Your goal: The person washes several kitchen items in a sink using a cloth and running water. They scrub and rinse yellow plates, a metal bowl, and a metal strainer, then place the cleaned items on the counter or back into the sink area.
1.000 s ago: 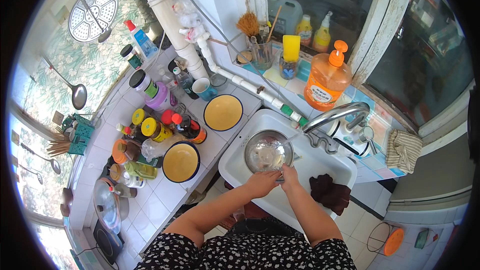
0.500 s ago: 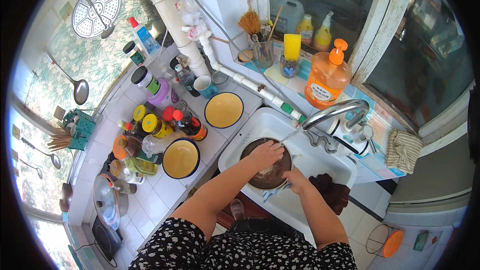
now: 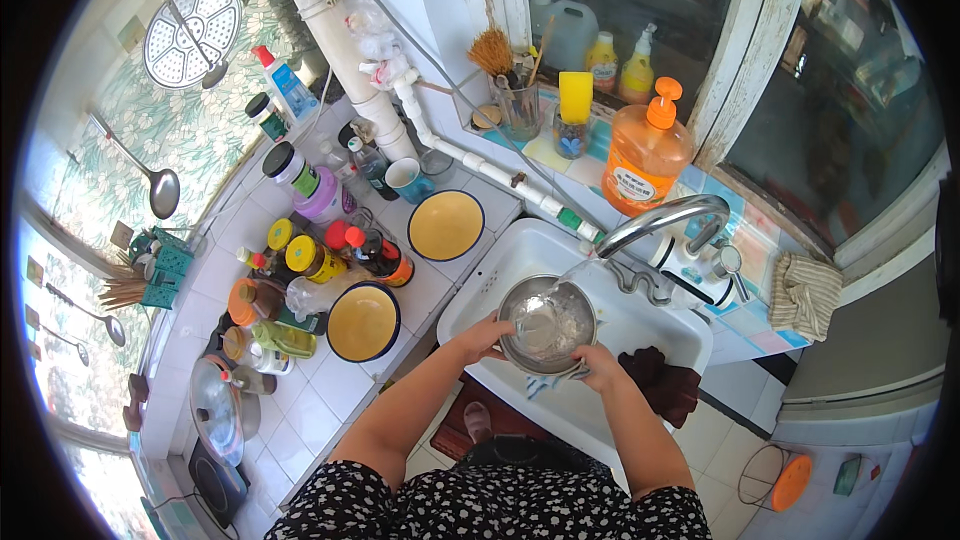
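A round metal bowl (image 3: 546, 312) is held over the white sink (image 3: 655, 312), and a stream of water from the curved chrome tap (image 3: 672, 214) falls into it. My left hand (image 3: 482, 336) grips the bowl's left rim. At the lower right rim, my right hand (image 3: 597, 364) has hold of it too. Clear, rippling water shows in the silvery bowl. A blue and white cloth (image 3: 543, 382) lies under the bowl's near edge, partly hidden by it. A dark reddish-brown cloth (image 3: 658, 386) lies in the sink, right of my right hand.
Two yellow enamel bowls with dark rims (image 3: 446, 225) stand on the tiled counter at left, near several bottles and jars. A large orange pump bottle (image 3: 645, 155) stands on the sill behind the tap. A striped cloth (image 3: 804, 297) hangs at right.
My left hand has moved from inside the bowl to its left rim. The bowl's inside looked brown before and now looks silvery. My right hand stays at the lower right rim.
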### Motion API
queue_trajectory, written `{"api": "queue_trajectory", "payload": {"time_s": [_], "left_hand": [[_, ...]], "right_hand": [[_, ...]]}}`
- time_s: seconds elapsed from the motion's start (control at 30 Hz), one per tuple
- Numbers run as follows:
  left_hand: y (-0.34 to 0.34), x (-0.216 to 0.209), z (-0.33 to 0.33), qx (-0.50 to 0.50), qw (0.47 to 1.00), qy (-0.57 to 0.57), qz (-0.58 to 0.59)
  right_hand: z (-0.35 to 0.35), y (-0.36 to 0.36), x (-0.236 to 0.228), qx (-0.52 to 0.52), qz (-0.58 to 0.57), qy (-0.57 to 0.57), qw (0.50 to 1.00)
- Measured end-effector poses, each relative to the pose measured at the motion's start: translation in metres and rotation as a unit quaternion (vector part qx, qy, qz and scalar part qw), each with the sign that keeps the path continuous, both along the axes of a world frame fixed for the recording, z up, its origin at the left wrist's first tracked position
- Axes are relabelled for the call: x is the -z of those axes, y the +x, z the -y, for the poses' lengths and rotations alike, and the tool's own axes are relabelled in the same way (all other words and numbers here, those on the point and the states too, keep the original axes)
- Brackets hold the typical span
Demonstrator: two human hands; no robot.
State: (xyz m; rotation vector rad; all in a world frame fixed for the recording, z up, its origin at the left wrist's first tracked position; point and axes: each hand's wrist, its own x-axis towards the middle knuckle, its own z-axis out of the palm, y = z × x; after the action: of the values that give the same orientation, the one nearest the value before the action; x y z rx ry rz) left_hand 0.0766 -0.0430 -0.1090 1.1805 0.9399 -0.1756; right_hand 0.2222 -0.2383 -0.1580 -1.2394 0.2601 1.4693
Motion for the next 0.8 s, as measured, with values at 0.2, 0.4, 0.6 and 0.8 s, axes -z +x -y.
{"api": "queue_trajectory", "payload": {"time_s": [0.2,0.4,0.6,0.8], "left_hand": [[-0.004,0.000,0.008,0.055,0.997,-0.058,0.007],[0.003,0.004,0.025,0.061,0.995,-0.074,-0.014],[0.001,-0.004,0.021,0.065,0.990,-0.125,-0.009],[-0.010,-0.016,0.026,0.033,0.991,-0.124,0.027]], "right_hand": [[0.007,0.012,-0.001,0.085,0.339,-0.002,0.937],[-0.035,0.001,-0.050,-0.245,0.725,0.105,0.635],[-0.080,0.007,-0.065,-0.445,0.711,0.210,0.503],[-0.095,0.033,-0.054,-0.419,0.736,0.012,0.531]]}}
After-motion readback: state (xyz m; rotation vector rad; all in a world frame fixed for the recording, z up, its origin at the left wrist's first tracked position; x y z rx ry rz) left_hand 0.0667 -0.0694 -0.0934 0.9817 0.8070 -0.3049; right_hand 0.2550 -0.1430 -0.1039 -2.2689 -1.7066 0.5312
